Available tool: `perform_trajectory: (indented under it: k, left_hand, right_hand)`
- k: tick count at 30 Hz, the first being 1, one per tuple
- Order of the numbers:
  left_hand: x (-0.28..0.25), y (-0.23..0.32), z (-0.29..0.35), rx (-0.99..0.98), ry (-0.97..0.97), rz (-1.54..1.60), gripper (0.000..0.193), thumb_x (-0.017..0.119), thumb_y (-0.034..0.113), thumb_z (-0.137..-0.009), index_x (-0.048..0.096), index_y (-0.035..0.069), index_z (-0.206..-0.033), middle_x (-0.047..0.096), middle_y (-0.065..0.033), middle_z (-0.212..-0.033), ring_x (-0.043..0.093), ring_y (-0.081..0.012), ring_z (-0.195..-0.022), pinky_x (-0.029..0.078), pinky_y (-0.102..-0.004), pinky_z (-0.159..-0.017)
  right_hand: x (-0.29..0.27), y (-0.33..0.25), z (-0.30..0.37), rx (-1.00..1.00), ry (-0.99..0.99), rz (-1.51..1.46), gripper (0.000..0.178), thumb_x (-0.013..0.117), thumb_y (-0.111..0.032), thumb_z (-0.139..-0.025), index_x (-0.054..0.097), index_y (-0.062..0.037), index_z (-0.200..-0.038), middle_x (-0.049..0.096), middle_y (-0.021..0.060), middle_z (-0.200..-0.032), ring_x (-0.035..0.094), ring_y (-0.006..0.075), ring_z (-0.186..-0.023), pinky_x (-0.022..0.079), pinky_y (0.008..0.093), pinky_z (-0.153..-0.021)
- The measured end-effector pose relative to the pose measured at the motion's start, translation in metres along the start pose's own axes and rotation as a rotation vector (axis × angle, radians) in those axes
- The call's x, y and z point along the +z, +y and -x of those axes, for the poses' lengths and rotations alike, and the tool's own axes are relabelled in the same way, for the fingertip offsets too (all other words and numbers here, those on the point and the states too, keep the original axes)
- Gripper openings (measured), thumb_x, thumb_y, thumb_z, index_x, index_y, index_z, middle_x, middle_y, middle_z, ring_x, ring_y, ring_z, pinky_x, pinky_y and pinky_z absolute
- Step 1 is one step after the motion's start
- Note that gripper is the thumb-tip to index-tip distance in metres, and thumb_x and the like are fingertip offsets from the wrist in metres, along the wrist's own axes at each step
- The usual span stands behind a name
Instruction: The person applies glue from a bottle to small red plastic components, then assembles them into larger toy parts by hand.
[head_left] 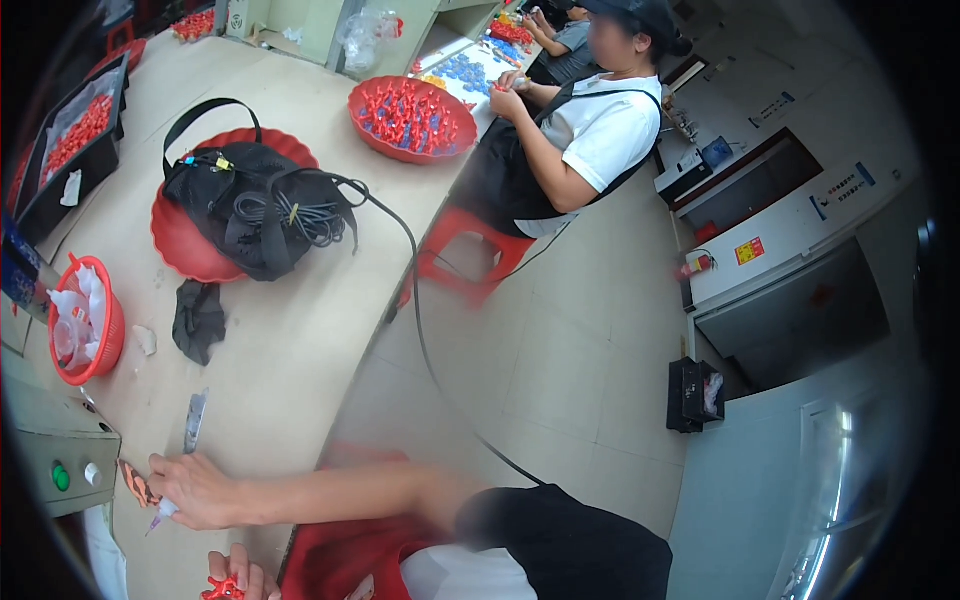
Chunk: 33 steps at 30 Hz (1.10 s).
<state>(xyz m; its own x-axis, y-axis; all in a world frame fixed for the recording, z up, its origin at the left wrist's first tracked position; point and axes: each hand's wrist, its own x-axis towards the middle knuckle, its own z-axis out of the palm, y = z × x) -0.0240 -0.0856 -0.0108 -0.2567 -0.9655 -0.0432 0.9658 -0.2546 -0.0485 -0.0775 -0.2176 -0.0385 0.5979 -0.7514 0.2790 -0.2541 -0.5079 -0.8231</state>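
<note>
My right hand (198,490) is closed low over the table's left part, its arm reaching in from a black sleeve. Its fingers pinch a small whitish translucent piece with a thin purplish tip (165,512). Beside the fingertips is an orange-and-black patterned item (137,483); whether the hand touches it I cannot tell. My left hand (245,572), partly cut off by the lower edge, has its fingers closed round a small red plastic piece (222,589). A flat silvery strip (195,420) lies just beyond my right hand.
A red basket (117,335) holds plastic bags. A black bag with cables (265,205) sits in a red tray (165,240). Another tray (430,155) holds red and blue pieces. A cable (420,320) runs toward me. A co-worker (590,130) sits at the table's far side.
</note>
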Motion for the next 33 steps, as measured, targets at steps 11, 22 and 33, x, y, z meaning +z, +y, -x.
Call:
perform_trajectory:
  k: [11, 22, 33]
  left_hand:
    - [-0.008, -0.010, 0.000, -0.017, 0.027, -0.009, 0.030, 0.072, 0.017, -0.072, 0.051, 0.006, -0.091, 0.044, -0.0085, -0.085, 0.041, -0.0156, -0.063, 0.038, -0.0222, -0.053]
    - [0.000, -0.003, 0.008, -0.047, -0.085, -0.009, 0.032, 0.072, 0.014, -0.072, 0.050, 0.004, -0.094, 0.041, -0.0107, -0.089, 0.046, -0.0180, -0.067, 0.043, -0.0213, -0.051]
    - [-0.008, 0.003, 0.021, 0.033, 0.021, -0.077, 0.031, 0.071, 0.019, -0.073, 0.050, 0.005, -0.092, 0.038, -0.0084, -0.086, 0.041, -0.0161, -0.066, 0.038, -0.0216, -0.051]
  right_hand:
    - [-0.002, 0.000, 0.005, -0.039, 0.017, -0.005, 0.022, 0.067, -0.009, -0.061, 0.058, -0.0060, -0.081, 0.049, 0.0112, -0.085, 0.056, 0.0293, -0.071, 0.045, 0.0399, -0.060]
    - [-0.004, 0.004, -0.005, -0.027, 0.033, 0.034, 0.022, 0.069, -0.008, -0.059, 0.055, -0.0051, -0.076, 0.050, 0.0109, -0.082, 0.056, 0.0299, -0.071, 0.045, 0.0408, -0.058]
    - [0.000, 0.004, 0.004, -0.065, 0.029, 0.038, 0.022, 0.068, -0.008, -0.060, 0.057, -0.0051, -0.079, 0.051, 0.0100, -0.082, 0.056, 0.0303, -0.072, 0.045, 0.0401, -0.062]
